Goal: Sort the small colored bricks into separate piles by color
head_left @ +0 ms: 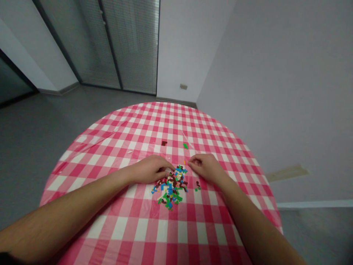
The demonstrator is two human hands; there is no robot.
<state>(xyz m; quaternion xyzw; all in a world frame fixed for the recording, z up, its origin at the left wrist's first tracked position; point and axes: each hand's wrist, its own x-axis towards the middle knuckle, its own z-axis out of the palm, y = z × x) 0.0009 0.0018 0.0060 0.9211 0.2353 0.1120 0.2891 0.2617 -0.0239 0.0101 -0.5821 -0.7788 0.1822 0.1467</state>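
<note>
Your left grip (pixel 151 169) is at the upper left edge of the brick pile (pixel 170 188), finger and thumb over the bricks; you cannot tell whether they pinch one. Your right grip (pixel 206 168) is curled just beyond the pile's upper right side, and whether it holds anything cannot be told. A yellow brick (pixel 184 162) lies just left of its fingertips. Farther out on the checked worktop (pixel 132 221), past both grips, sit a brown piece (pixel 164 143) and a green piece (pixel 185 146), apart.
</note>
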